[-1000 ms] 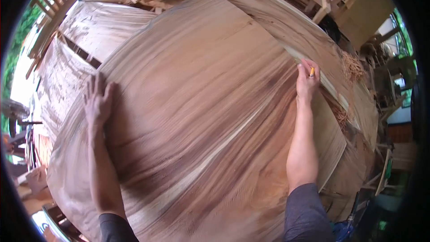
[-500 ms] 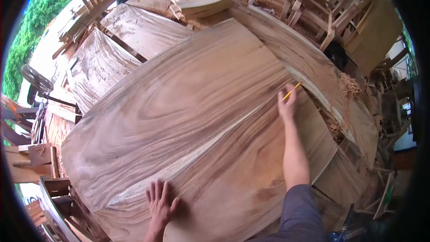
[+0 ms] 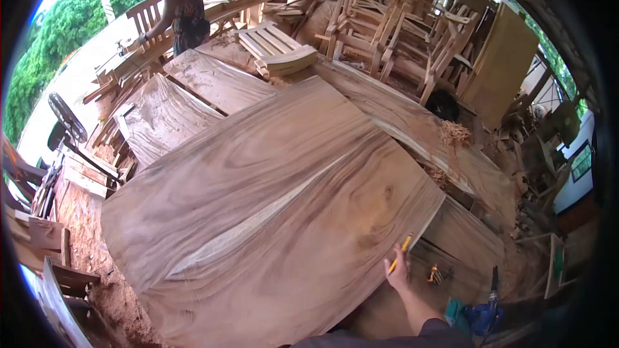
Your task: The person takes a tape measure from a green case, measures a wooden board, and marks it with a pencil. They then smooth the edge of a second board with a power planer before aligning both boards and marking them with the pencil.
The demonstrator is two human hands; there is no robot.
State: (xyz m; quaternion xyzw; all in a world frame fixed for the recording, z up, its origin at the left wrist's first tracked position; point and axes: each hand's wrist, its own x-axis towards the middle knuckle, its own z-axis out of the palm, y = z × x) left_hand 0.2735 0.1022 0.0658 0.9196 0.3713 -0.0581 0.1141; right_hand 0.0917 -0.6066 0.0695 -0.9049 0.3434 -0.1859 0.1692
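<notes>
One yellow pencil point(image 3: 406, 243) is sitting gripped in my right hand point(image 3: 400, 273), beside the near edge of the wooden slab point(image 3: 322, 232), which is stretching ahead and leftward, long axis running lower-left to upper-right; my left hand isn't showing.

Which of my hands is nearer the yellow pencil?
Right. Your right hand holds the yellow pencil near the edge of the wooden slab; your left hand is out of view, so its position can't be told.
</notes>
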